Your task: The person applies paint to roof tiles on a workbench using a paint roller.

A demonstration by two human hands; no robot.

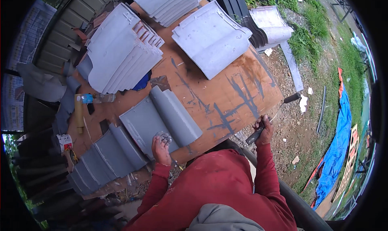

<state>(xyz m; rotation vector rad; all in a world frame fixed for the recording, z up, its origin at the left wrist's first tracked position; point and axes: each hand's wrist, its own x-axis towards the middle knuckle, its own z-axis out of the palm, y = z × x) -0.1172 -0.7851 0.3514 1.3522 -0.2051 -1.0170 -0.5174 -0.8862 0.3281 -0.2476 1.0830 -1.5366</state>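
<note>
A person in red sleeves is leaning over a wooden worktop (242,105); the left hand (161,147) is resting flat, fingers spread, on a grey roof tile (159,120) near the worktop's front edge; the right hand (263,129) is gripping what is probably a paint roller (279,109); the tile looks heavy, rigid, brittle, best lifted by its side edges.

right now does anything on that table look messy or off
Yes: the brown table top carries dark grey paint streaks near its right edge, beside the paint roller in the right hand. The left hand, resting on a grey tile, has paint-smeared fingers.
</note>
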